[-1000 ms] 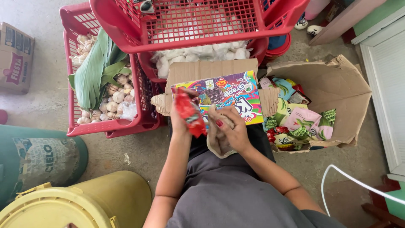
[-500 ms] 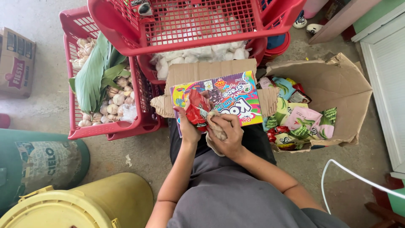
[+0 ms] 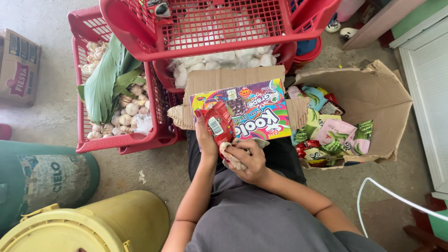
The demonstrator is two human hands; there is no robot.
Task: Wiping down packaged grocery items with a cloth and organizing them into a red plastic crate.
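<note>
Top-down view of a seated person w/ a colourful flat box across the lap. The left hand is closed around a small red packet, holding it upright over the box's left end; thumb and fingers wrap its lower part. The right hand is curled shut around a crumpled beige cloth, pressed just below the packet, touching its bottom edge.

Under the colourful box lies a flat piece of brown cardboard. To the right, an open cardboard carton lies tipped on the floor, w/ green, pink and red snack packets spilling inside it. To the left, a red plastic basket holds garlic bulbs and long green leaves. Another red basket sits above, at the top centre. Bottom left: a yellow bucket lid and a green drum. A white cable curves at lower right.
</note>
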